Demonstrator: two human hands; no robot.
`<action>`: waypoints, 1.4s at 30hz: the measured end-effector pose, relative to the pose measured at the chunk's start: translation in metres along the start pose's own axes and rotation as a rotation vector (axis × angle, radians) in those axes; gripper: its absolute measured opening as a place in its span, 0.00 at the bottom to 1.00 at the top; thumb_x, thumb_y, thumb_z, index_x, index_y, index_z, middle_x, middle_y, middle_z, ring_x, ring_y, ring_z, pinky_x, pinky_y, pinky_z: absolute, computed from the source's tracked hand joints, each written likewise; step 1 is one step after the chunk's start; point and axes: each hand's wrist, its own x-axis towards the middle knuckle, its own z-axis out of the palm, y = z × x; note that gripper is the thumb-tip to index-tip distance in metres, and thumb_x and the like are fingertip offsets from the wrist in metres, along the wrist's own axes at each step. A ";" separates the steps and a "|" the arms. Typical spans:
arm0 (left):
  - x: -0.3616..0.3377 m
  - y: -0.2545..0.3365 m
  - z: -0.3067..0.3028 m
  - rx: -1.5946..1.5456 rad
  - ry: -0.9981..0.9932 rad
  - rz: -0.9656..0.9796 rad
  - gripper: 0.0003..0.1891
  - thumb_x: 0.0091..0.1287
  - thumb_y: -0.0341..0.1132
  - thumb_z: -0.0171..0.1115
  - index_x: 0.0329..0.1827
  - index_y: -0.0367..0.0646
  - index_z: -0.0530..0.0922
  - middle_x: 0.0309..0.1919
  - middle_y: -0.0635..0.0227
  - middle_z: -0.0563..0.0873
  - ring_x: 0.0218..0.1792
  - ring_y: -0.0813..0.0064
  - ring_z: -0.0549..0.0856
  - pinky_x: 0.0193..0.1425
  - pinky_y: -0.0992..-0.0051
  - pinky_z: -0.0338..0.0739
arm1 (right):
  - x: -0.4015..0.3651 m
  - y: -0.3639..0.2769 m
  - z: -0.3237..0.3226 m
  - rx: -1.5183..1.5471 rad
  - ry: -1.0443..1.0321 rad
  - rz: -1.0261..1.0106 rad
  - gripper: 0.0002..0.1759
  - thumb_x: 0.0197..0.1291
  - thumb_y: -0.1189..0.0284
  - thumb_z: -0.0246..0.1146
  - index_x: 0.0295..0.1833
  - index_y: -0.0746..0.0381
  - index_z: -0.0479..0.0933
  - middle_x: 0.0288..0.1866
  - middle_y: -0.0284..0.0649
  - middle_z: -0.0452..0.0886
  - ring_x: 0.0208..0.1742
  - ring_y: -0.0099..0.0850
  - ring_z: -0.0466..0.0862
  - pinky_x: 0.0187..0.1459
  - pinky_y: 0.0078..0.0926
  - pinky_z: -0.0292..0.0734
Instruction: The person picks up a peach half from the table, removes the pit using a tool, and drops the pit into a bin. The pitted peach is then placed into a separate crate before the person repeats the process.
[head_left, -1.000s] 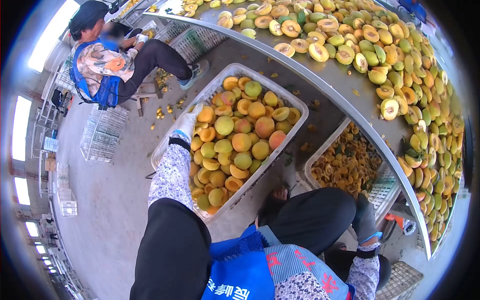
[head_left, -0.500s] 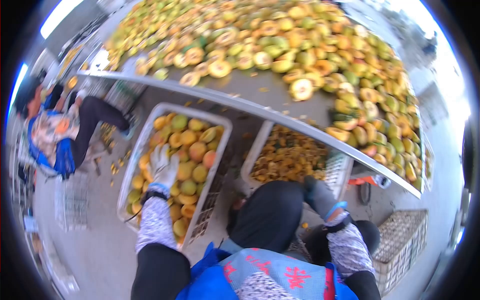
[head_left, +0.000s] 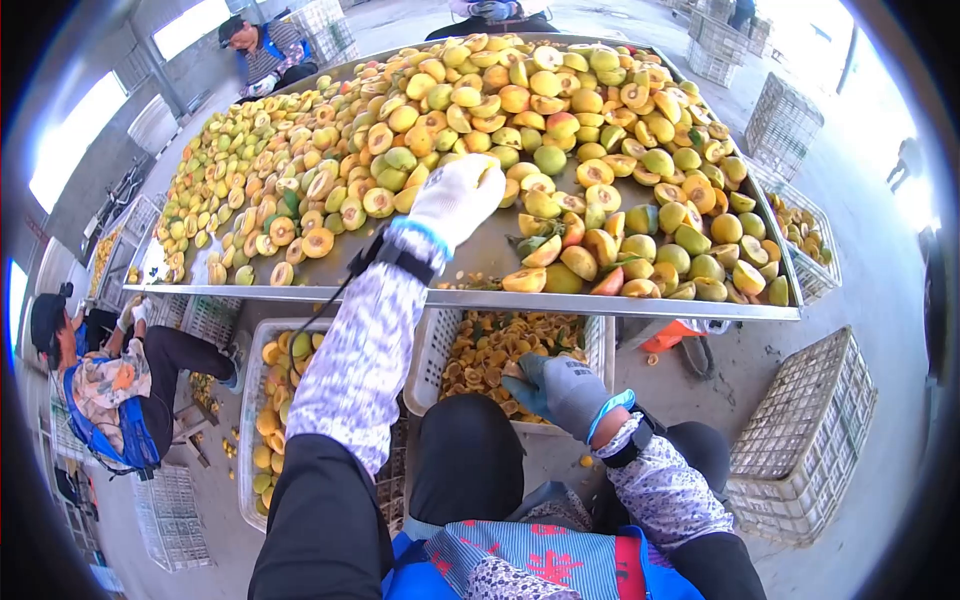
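My left hand [head_left: 462, 198], in a white glove, reaches over the near part of a metal table [head_left: 380, 278]. Its fingers are curled beside the heaped yellow-green stone fruit [head_left: 550, 160], many of them halved; whatever lies inside the grip is hidden. Lower down, my right hand [head_left: 562, 392] wears a grey glove with its fingers closed, over a white crate [head_left: 424, 358] of cut fruit pieces [head_left: 490, 345]. A small brownish bit shows at its fingertips, too small to name. Below my left forearm, another white crate [head_left: 250, 400] holds whole fruit [head_left: 270, 440].
A person [head_left: 105, 370] sits at the left, and another [head_left: 262, 55] is behind the table's far left corner. Someone's gloved hands [head_left: 490, 10] show beyond the far edge. An upturned-looking lattice crate [head_left: 805, 435] stands at right, and a fruit-filled crate [head_left: 800, 225] adjoins the table.
My left hand has moved from the crate of whole fruit up over the table. My right hand has shifted left, closer over the cut pieces. The view has tilted up.
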 end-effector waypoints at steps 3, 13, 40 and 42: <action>0.052 -0.002 0.017 0.342 -0.028 -0.160 0.24 0.67 0.49 0.58 0.55 0.39 0.81 0.55 0.47 0.86 0.59 0.46 0.83 0.62 0.55 0.76 | -0.004 0.003 -0.016 -0.019 0.082 0.011 0.13 0.66 0.64 0.69 0.39 0.63 0.81 0.30 0.54 0.84 0.33 0.54 0.85 0.33 0.49 0.78; -0.032 -0.075 0.031 0.504 -0.085 -0.127 0.19 0.59 0.44 0.69 0.50 0.45 0.81 0.54 0.52 0.84 0.51 0.51 0.86 0.57 0.57 0.80 | -0.003 -0.008 -0.033 0.024 0.033 0.010 0.14 0.70 0.60 0.66 0.42 0.61 0.79 0.31 0.53 0.84 0.35 0.54 0.85 0.35 0.51 0.77; -0.113 0.072 0.056 -1.818 0.173 -0.255 0.22 0.80 0.42 0.53 0.68 0.34 0.75 0.59 0.54 0.84 0.59 0.55 0.85 0.64 0.54 0.84 | 0.020 0.002 -0.025 0.404 0.394 0.003 0.19 0.75 0.58 0.59 0.46 0.66 0.79 0.34 0.60 0.83 0.39 0.61 0.84 0.37 0.51 0.77; -0.115 0.071 0.056 -1.834 0.151 -0.289 0.22 0.79 0.42 0.54 0.68 0.36 0.75 0.57 0.56 0.85 0.59 0.57 0.85 0.65 0.52 0.83 | 0.016 -0.001 -0.026 0.394 0.373 0.038 0.19 0.76 0.58 0.59 0.47 0.66 0.80 0.35 0.60 0.84 0.41 0.61 0.85 0.38 0.50 0.78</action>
